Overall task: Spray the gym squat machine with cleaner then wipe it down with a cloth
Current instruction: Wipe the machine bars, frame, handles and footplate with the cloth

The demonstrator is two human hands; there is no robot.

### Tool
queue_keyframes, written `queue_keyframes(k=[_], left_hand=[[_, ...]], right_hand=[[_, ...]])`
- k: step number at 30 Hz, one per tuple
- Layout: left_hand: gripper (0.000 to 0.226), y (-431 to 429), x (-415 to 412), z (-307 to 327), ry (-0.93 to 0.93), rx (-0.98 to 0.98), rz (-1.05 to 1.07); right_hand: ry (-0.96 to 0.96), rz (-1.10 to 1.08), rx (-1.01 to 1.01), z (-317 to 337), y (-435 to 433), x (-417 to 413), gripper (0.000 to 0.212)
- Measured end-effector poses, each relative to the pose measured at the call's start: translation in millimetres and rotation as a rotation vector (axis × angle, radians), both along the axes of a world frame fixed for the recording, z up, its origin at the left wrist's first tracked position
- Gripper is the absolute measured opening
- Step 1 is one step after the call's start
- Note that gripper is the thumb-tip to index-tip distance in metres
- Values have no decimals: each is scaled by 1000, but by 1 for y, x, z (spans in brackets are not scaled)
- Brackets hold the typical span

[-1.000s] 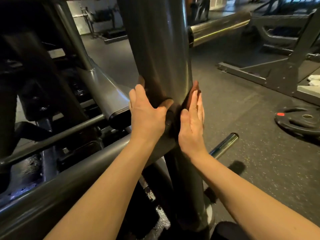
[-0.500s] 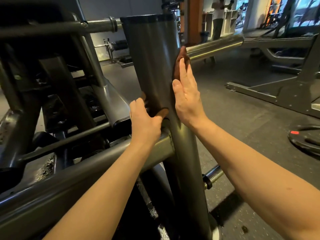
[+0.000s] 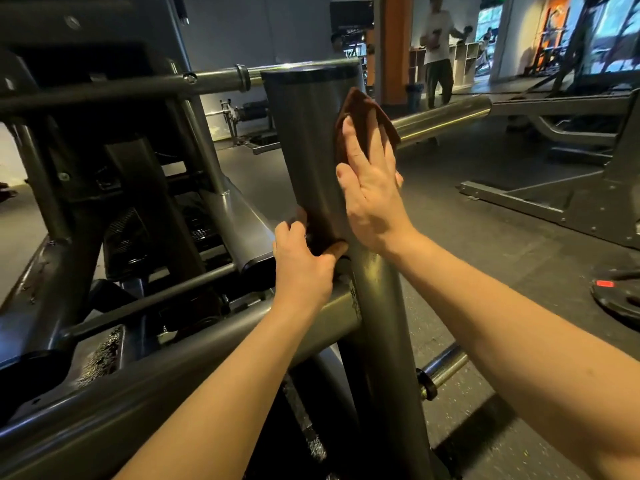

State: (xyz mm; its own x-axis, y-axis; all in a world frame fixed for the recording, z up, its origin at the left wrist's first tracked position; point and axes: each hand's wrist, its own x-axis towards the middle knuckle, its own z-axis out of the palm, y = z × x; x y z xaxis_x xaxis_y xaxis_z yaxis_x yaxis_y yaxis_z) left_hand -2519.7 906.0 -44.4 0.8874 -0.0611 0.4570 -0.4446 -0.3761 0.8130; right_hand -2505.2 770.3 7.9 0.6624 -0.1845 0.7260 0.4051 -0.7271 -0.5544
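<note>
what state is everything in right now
cloth, pressed against the post's right side
post, standing, cloth against it
right hand, fingers straight, pressing the cloth
left hand, curled round the post lower down
weight plate, lying flat on the floor

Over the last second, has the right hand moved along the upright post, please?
Yes. The right hand, pressing the cloth, has slid up the post, from the crossbar toward its capped top.

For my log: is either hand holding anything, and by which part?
The left hand grips the upright post just above the crossbar; the right hand, fingers straight, only presses the brown cloth flat on it.
</note>
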Motion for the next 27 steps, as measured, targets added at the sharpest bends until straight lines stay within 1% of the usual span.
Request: queue_keyframes(k=[3,6,7,9,13,15,18,20,22,24,27], left_hand=[[39,1,2,-1,-9,34,15],[41,3,4,-4,-18,46,10],[42,3,5,-4,-23,47,12],[44,4,6,-3,-27,50,22],[49,3,4,-1,12,28,8],[48,3,2,1,17,35,3],[44,7,0,1,29,56,-25],[40,9,-1,1,25,38,-59],[39,11,0,1,-1,33,-63],[39,11,3,1,-1,34,-62],[39,9,4,1,15,26,-56]], right_hand=[[-32,30,4,-21,-1,-14,56],[33,26,-4,-77,5,-41,55],[69,29,-4,-87,6,-46,54],[100,36,2,-76,3,-40,53],[10,23,19,-12,5,-9,55],[-18,8,47,-4,8,-2,56],[-6,1,71,-31,15,-17,53],[52,6,60,-64,21,-35,54],[113,19,41,-77,22,-45,54],[106,27,26,-54,18,-34,55],[48,22,2,1,16,-11,56]])
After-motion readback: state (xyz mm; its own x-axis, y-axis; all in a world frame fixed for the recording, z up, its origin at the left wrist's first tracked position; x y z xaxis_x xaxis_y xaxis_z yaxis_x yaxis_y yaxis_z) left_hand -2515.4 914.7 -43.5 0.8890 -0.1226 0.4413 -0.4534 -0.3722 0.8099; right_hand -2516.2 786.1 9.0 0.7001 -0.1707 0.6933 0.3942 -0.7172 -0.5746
